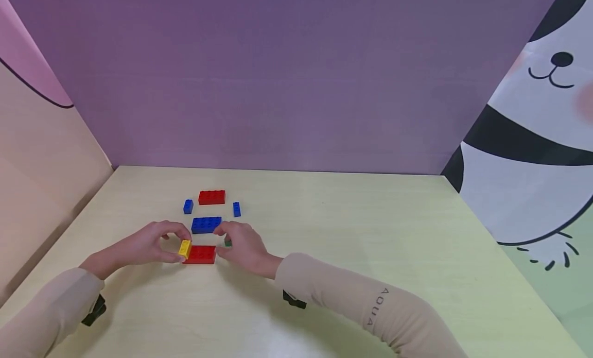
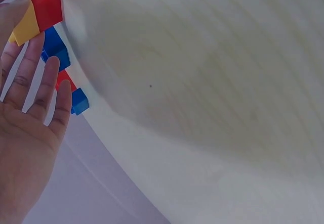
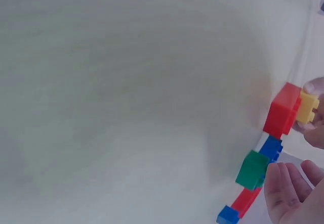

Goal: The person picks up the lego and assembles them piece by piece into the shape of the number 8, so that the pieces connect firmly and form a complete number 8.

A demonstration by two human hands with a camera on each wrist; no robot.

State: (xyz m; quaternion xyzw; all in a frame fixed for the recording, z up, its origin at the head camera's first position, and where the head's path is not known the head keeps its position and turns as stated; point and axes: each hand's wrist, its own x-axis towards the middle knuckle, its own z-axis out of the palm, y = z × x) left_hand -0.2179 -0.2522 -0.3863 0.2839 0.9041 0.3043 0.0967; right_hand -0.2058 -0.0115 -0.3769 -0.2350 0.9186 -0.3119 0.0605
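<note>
My left hand (image 1: pixel 157 242) pinches a small yellow brick (image 1: pixel 185 249) between thumb and fingers, at the left end of a red brick (image 1: pixel 202 255) on the table. In the right wrist view the yellow brick (image 3: pixel 307 106) is up against the studded side of the red brick (image 3: pixel 283 110). Just right of the red brick, my right hand (image 1: pixel 245 247) hovers with its thumb and index finger apart. A green brick (image 1: pixel 228 242) is mostly hidden behind that hand; the right wrist view has the green brick (image 3: pixel 252 170) close beside the fingers.
Behind the red brick lies a long blue brick (image 1: pixel 206 225). Farther back are a small blue brick (image 1: pixel 188 206) on the left, another small blue brick (image 1: pixel 237 209) on the right and a second red brick (image 1: pixel 211 197). A purple wall (image 1: pixel 287 90) rises behind the table (image 1: pixel 370 234).
</note>
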